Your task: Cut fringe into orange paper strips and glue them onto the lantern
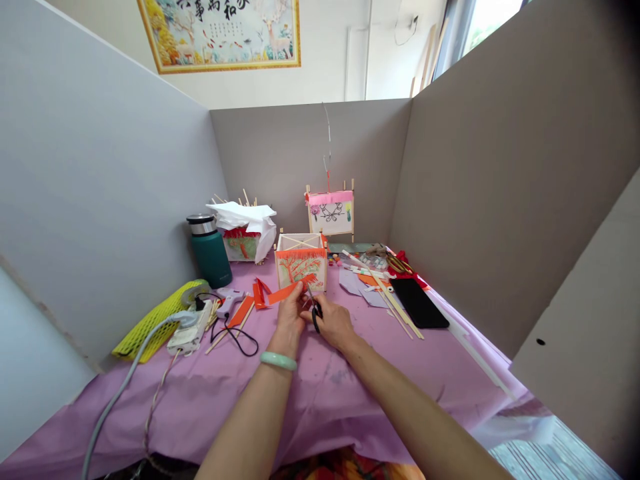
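My left hand (292,313) is closed on a strip of orange paper (281,293), which trails off to the left in folds. In my right hand (333,323) is a pair of scissors (316,310) with black handles, its blades pointing up at the strip's right end beside my left fingertips. Just behind both hands stands a box-shaped paper lantern (301,267) on a stick frame, with an orange tree picture and an orange fringe along its top. My fingers hide part of the strip and the blades.
At left are a green thermos (210,253), a power strip (187,330), a glue gun (230,301) and looping cords. A second lantern (331,213) hangs behind. Wooden sticks (393,303) and a black phone (419,303) lie right. Grey partitions (310,147) enclose the purple-covered table (400,380).
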Available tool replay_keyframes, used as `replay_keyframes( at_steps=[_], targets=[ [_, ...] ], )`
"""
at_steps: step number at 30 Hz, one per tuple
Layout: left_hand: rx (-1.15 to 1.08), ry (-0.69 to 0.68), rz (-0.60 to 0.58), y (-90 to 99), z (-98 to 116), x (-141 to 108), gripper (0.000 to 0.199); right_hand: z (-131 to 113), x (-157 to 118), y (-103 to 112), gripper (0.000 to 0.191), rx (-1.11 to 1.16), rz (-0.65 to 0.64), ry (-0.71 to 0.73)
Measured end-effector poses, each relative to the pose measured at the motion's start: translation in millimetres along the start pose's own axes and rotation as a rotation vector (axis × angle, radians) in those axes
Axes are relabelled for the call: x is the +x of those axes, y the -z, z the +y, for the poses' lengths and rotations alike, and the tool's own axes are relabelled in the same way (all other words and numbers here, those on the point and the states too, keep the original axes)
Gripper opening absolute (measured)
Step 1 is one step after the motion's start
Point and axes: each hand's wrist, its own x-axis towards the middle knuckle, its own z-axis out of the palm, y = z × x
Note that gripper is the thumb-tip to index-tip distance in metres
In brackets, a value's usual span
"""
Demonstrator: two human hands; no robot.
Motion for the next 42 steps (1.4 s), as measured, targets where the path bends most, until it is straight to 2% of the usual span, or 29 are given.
replay_keyframes(
  at_steps=[24,31,42],
  targets=[
    [0.012,0.014,0.009,-0.9,2.8,-1.8,0.026,-0.1,1.8,-0.2,0.035,-0.029,-0.008,-0.032],
    [0.041,0.047,-0.056,3.0,-0.8,2.5,0.026,-1.4,0.8,2.1,0.035,-0.01,0.013,-0.042],
    [0.086,0.035,-0.088,5.5,-4.0,6.3,0.027,1.2,1.4,0.0,0.035,0.005,0.039,-0.035]
  ],
)
